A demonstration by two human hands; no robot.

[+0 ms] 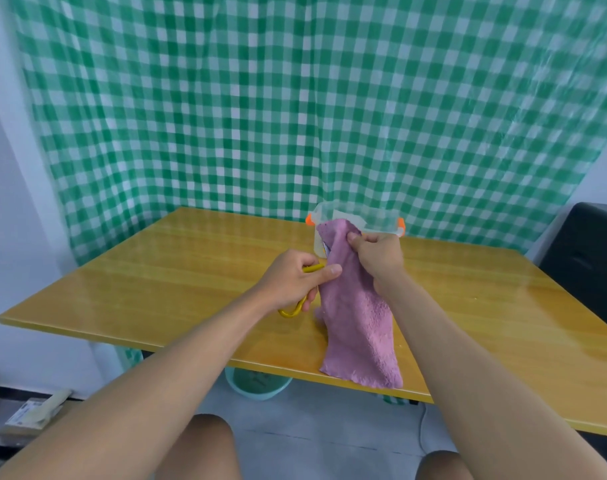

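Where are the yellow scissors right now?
In the head view, the scissors sit in the left hand, just left of the pink cloth that the right hand holds up over the table.

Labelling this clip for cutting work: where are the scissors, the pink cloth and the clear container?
scissors point(313, 268): head view, yellow upper handle.
pink cloth point(359, 323): head view, middle of the hanging part.
clear container point(374, 220): head view, front wall below the rim.

Left hand point(295, 278) and right hand point(378, 254) close together (fingers point(355, 239) curled), arms outstretched.
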